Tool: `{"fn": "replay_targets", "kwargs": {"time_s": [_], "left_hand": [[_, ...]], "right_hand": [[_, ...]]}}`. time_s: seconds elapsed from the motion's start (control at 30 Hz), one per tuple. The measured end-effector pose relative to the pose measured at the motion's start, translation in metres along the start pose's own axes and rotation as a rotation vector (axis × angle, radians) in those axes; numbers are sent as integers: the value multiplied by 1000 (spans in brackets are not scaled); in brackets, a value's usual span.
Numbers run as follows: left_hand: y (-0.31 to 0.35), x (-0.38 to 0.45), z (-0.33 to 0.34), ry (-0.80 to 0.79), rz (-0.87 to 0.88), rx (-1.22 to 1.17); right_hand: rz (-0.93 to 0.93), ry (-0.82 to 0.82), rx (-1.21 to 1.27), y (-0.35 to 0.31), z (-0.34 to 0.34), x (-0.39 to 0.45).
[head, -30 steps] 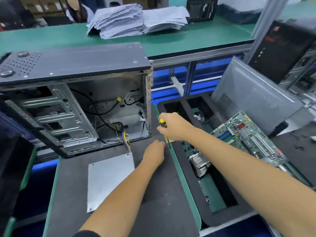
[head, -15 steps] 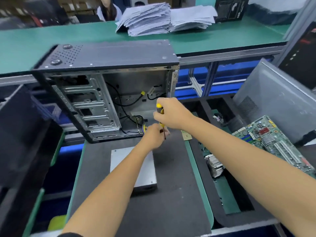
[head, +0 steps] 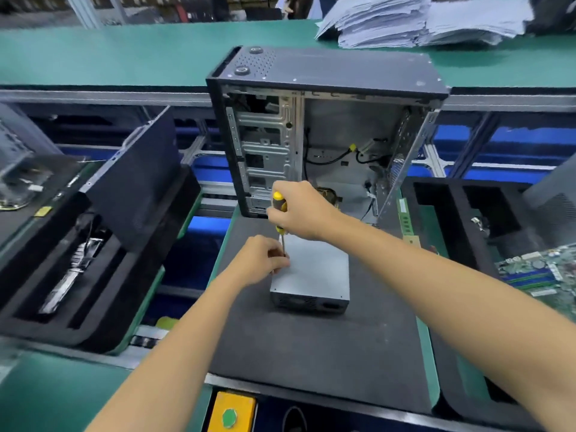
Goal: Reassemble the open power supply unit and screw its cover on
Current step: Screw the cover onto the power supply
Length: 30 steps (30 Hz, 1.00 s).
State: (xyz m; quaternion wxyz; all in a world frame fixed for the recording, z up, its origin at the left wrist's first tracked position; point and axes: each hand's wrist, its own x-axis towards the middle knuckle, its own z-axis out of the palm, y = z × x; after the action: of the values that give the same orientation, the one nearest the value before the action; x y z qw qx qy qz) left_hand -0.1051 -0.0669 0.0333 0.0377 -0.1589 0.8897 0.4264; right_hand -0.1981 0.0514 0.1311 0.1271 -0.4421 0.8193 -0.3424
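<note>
From my head view, the power supply unit (head: 311, 272) lies cover-up on the dark mat (head: 311, 353) before the open computer case (head: 324, 132). My right hand (head: 299, 210) grips the screwdriver (head: 279, 213) upright; my left hand's (head: 261, 260) fingers (head: 277, 255) pinch its shaft at the unit's left edge.

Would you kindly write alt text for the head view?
A right hand holds a yellow-handled screwdriver upright over a grey power supply unit while the left hand pinches near its tip. An open computer case stands behind.
</note>
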Motion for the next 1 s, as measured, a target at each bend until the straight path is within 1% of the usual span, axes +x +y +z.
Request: {"fn": "replay_targets", "kwargs": {"time_s": [0.17, 0.37, 0.53, 0.67, 0.77, 1.0], "left_hand": [[-16, -24, 5, 9, -3, 8], [-24, -39, 8, -32, -23, -34], [-27, -46, 11, 17, 15, -81], [-31, -50, 13, 72, 4, -123], [-31, -52, 15, 86, 17, -138], [-30, -51, 13, 50, 66, 15]], "right_hand": [[-66, -104, -82, -11, 14, -6], [-88, -233, -42, -15, 17, -16], [-130, -254, -31, -12, 19, -21], [-159, -271, -23, -10, 18, -24], [-176, -283, -52, -8, 18, -26], [-209, -292, -60, -12, 16, -26]]}}
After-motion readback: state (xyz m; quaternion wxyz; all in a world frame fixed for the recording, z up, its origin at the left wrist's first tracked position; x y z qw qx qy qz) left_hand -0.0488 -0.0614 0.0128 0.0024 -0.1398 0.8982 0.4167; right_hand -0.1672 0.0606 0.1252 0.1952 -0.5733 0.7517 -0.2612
